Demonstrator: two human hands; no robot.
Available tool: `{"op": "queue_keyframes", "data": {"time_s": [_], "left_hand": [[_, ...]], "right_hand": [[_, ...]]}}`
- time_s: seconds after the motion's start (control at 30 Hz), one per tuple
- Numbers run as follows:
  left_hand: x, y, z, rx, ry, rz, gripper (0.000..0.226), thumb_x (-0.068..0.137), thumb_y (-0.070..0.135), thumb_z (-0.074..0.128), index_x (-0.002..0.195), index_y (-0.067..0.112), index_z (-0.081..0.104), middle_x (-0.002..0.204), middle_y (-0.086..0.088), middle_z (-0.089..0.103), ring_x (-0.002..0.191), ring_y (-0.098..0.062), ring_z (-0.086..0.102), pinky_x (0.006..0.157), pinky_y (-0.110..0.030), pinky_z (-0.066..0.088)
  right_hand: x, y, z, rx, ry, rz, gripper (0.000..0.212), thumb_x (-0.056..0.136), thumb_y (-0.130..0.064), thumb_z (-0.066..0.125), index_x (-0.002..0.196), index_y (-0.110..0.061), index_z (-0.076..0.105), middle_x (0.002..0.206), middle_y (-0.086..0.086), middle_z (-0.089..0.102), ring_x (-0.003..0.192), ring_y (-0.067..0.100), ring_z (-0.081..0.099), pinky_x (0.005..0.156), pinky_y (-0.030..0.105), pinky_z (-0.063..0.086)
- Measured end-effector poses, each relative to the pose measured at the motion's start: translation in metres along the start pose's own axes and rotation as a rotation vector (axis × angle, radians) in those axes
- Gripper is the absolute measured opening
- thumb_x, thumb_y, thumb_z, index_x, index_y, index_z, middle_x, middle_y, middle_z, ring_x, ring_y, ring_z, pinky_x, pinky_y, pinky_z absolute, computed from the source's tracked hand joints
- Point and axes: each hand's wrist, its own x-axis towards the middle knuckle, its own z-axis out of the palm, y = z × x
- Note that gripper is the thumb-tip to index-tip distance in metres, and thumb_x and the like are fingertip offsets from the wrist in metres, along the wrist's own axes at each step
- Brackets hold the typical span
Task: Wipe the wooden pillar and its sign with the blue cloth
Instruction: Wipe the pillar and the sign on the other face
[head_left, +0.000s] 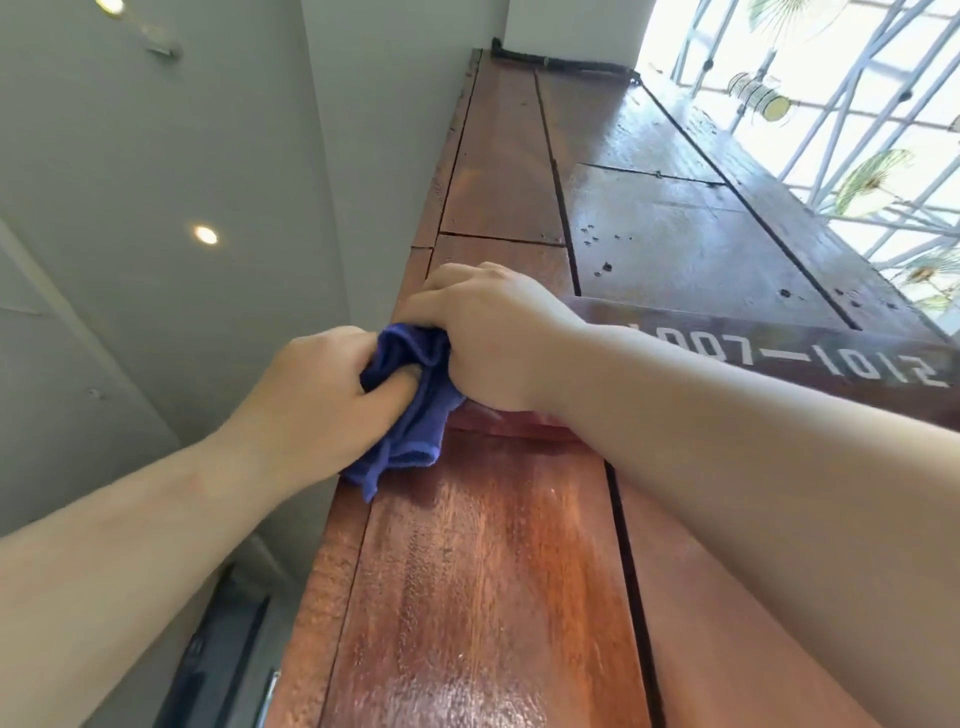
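I look up along a tall reddish-brown wooden pillar (483, 571) that rises to the ceiling. A dark sign (779, 353) with white numbers juts out from its right side, partly hidden behind my right forearm. The crumpled blue cloth (410, 415) lies against the pillar's front face near its left edge. My left hand (317, 395) grips the cloth from the left and my right hand (493, 332) grips it from the right, both pressed to the wood.
A grey wall and ceiling with round recessed lights (206, 235) fill the left side. A window with white lattice bars (857, 104) is at the upper right. A dark door frame (218, 649) shows at the lower left.
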Motion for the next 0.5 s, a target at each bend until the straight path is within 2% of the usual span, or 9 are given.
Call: {"op": "queue_keyframes", "data": {"time_s": [0.1,0.17,0.23,0.33,0.4,0.5], "left_hand": [[-0.019,0.003,-0.003,-0.019,0.012,0.038,0.033,0.082,0.022,0.06,0.054,0.018,0.044,0.061,0.006,0.055,0.053,-0.009,0.049,0.049,-0.016,0.037],[-0.024,0.003,-0.003,-0.048,0.004,0.059,0.024,0.082,0.023,0.06,0.06,0.022,0.05,0.065,0.011,0.056,0.054,-0.009,0.05,0.049,-0.014,0.037],[-0.022,0.001,-0.004,-0.006,-0.02,0.093,0.025,0.083,0.024,0.061,0.061,0.023,0.051,0.067,0.008,0.056,0.056,-0.011,0.051,0.05,-0.015,0.038],[-0.004,0.002,-0.003,0.044,-0.021,0.038,0.035,0.085,0.024,0.06,0.053,0.018,0.046,0.052,0.003,0.052,0.052,-0.009,0.049,0.045,-0.02,0.035],[0.017,0.003,0.002,0.094,-0.014,-0.032,0.038,0.087,0.026,0.055,0.052,0.018,0.045,0.045,0.004,0.051,0.046,-0.01,0.047,0.045,-0.024,0.03],[0.051,0.001,0.014,0.223,0.017,-0.093,0.036,0.09,0.028,0.047,0.057,0.015,0.049,0.05,0.001,0.052,0.049,-0.012,0.047,0.045,-0.026,0.029]], "right_hand": [[-0.021,-0.003,0.004,0.112,0.041,-0.058,0.044,0.064,-0.016,0.042,0.101,-0.033,0.058,0.105,-0.008,0.057,0.104,0.022,0.053,0.089,0.038,0.041],[-0.033,0.001,0.007,0.212,0.096,-0.077,0.049,0.066,-0.006,0.048,0.107,-0.029,0.062,0.109,-0.01,0.059,0.107,0.016,0.052,0.093,0.034,0.038],[-0.036,0.002,0.01,0.277,0.132,-0.049,0.051,0.065,-0.002,0.05,0.107,-0.029,0.064,0.109,-0.011,0.06,0.106,0.016,0.053,0.092,0.034,0.04],[-0.019,0.004,0.011,0.219,0.123,0.041,0.047,0.065,-0.006,0.05,0.103,-0.031,0.065,0.104,-0.01,0.062,0.1,0.021,0.057,0.085,0.038,0.046],[-0.006,0.006,0.004,0.106,0.073,0.12,0.04,0.072,-0.01,0.052,0.105,-0.031,0.064,0.107,-0.007,0.061,0.101,0.022,0.057,0.082,0.035,0.048],[0.017,0.012,-0.012,0.087,-0.029,0.261,0.029,0.086,-0.022,0.05,0.112,-0.024,0.062,0.118,0.001,0.058,0.109,0.026,0.054,0.075,0.03,0.038]]}}
